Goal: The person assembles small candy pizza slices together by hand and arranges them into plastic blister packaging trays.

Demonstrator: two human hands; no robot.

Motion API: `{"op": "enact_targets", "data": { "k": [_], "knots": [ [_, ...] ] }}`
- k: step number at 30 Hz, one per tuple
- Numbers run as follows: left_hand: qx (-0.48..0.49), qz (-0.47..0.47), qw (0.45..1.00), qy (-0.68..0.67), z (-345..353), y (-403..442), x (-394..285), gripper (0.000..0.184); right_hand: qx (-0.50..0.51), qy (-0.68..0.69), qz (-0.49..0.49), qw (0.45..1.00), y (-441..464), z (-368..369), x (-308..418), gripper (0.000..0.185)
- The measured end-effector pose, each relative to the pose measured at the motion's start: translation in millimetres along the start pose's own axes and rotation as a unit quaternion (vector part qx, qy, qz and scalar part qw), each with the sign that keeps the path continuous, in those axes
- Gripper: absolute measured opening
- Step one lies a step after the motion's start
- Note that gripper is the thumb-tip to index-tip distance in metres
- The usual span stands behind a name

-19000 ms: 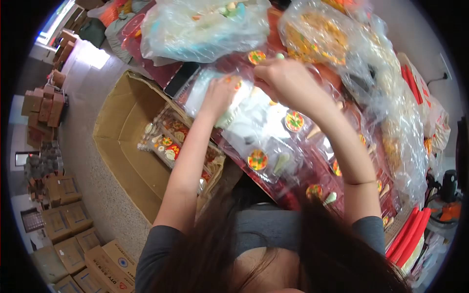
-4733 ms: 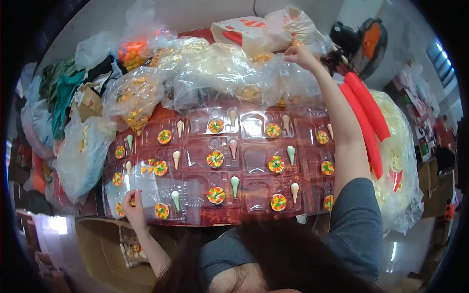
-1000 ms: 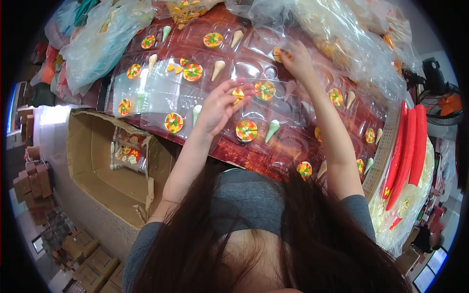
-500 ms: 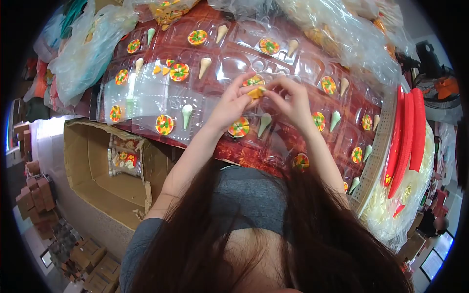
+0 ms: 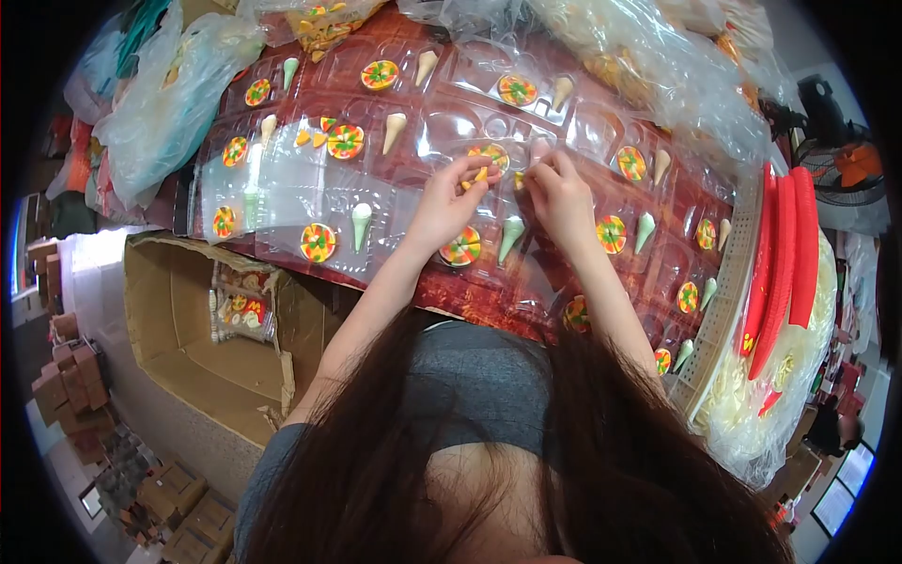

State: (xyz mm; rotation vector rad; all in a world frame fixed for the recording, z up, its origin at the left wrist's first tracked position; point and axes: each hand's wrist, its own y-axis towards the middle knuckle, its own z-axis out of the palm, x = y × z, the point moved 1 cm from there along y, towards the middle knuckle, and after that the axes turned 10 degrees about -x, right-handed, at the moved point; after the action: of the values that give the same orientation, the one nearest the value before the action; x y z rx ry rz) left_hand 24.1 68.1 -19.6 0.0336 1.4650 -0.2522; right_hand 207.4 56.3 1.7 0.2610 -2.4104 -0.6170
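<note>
Over the clear plastic trays, my left hand [image 5: 449, 205] pinches a small orange-yellow toy pizza slice [image 5: 481, 175] between thumb and fingers. Just to the right, my right hand [image 5: 562, 199] is closed on another small yellow toy slice [image 5: 519, 179], mostly covered by the fingertips. Right under the hands lies a round toy pizza [image 5: 488, 153] in its tray. Below them are a second toy pizza [image 5: 460, 247] and a green toy ice-cream cone [image 5: 511, 237]. Loose slices [image 5: 311, 138] rest by another toy pizza [image 5: 345, 142] on the left.
Trays with pizzas and cones cover the red patterned tablecloth [image 5: 460, 301]. Plastic bags [image 5: 648, 47] of parts line the far edge. An open cardboard box [image 5: 202, 352] stands at left. At right are a beige basket [image 5: 731, 310], red tubes [image 5: 780, 273] and a fan [image 5: 841, 174].
My hands were together over one yellow piece and have drawn apart, each now with a small piece at its fingertips. The right hand has turned downward towards the tray.
</note>
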Motion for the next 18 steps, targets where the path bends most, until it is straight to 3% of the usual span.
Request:
{"op": "enact_targets", "data": {
  "k": [18],
  "knots": [
    [-0.066, -0.001, 0.996, 0.061, 6.5, -5.6, -9.1, 0.049, 0.0, -0.049, -0.049, 0.998, -1.2, -5.4, 6.7, 0.006]
  ]
}}
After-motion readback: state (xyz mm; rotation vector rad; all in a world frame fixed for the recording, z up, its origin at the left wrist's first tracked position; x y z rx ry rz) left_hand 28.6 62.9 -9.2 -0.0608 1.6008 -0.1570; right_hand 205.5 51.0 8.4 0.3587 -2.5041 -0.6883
